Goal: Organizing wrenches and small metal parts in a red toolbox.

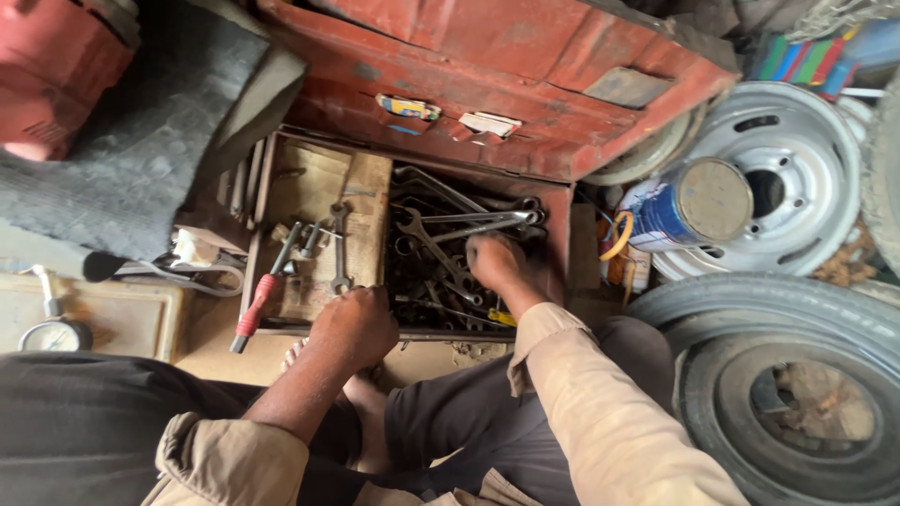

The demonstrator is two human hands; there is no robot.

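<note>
Surroundings. A red metal lid [487, 56] stands raised behind the open toolbox [559, 225] and overhangs its rear edge. To the right, a blue paint can [680, 211] lies against a grey steel wheel rim [797, 178]; a black tyre [797, 375] lies in the lower right corner, close beside the person's right knee. To the left, a dark grey mat [141, 141] covers the ground, with a round pressure gauge [54, 334] lower down on a pale surface. The person's bare foot [366, 403] rests in front of the toolbox.

Toolbox contents. The box has two sections. The left section is a shallow tray [314, 187] holding a red-handled screwdriver [258, 309], which lies diagonally with its handle over the front edge, a double-ended spanner [339, 248] lying front to back, and several small sockets. The right section is deeper and holds a heap of loose wrenches [450, 220] (long ring and open-ended types, crossing one another).

Hands. The left hand [356, 323] rests on the front edge of the tray, closed into a loose fist with fingers curled under; whether it pinches anything cannot be told. The right hand [495, 260] reaches into the wrench heap, fingers pointing down among the tools and hidden, so their state cannot be told.
</note>
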